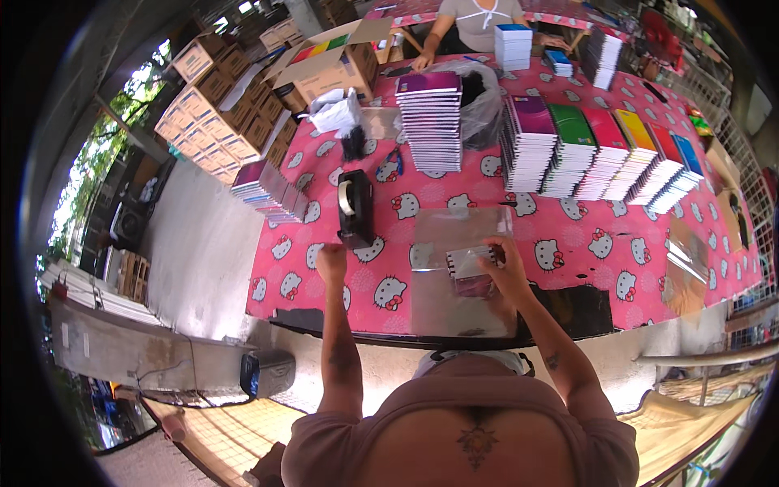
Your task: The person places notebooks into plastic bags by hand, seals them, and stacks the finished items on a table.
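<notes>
My right hand [505, 266] is closed on the right end of a small spiral notebook [471, 264] with a white page or cover and black binding rings. Beneath the notebook lies a clear plastic sheet or sleeve [434, 312], spread flat at the table's near edge. My left hand [331, 265] is closed just in front of a black tape dispenser [355, 215] with a pale roll; what its fingers hold, if anything, is hidden. Behind the dispenser are blue-handled pliers or scissors [391, 165], too small to tell apart.
A tall stack of purple spiral notebooks [430, 122] stands beyond the dispenser, with multicoloured stacks [572, 150] to its right. Another stack [268, 192] leans at the left edge. Cartons [219, 114] are piled on the far left. A person [483, 24] sits across the pink table [552, 252].
</notes>
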Demonstrator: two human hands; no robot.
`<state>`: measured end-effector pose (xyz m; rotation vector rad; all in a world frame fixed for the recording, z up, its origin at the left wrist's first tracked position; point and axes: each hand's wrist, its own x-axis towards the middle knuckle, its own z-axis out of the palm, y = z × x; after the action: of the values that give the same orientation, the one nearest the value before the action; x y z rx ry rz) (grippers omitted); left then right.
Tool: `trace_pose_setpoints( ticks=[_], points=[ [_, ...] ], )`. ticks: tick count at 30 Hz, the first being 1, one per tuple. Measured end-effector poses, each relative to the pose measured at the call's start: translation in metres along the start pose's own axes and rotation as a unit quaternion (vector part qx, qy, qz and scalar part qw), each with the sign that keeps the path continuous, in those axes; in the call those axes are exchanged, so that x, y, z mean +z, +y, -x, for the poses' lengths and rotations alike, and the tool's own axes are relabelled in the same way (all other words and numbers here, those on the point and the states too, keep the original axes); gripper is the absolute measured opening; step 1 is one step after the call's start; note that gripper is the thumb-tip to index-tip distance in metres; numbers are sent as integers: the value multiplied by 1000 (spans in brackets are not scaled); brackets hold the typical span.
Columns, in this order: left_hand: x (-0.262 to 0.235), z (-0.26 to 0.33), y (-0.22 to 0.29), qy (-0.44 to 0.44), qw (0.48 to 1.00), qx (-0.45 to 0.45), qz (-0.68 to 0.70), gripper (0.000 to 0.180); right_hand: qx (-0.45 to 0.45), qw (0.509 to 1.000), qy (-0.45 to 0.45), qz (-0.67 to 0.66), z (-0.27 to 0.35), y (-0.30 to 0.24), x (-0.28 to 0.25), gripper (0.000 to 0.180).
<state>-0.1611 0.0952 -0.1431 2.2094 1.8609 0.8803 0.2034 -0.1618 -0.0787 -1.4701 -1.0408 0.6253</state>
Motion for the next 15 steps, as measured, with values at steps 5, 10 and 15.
trace_pose_setpoints(
  ticks=[5,10,15],
  points=[
    [-62,-24,90,-67,977,82,-184,19,0,1000,21,-17,-2,6,-9,39],
    [-96,9,253,-350,807,406,247,10,-4,1000,13,-21,0,12,0,42],
    [-56,1,332,-481,706,519,25,24,9,998,19,-51,-2,17,0,43]
  ],
)
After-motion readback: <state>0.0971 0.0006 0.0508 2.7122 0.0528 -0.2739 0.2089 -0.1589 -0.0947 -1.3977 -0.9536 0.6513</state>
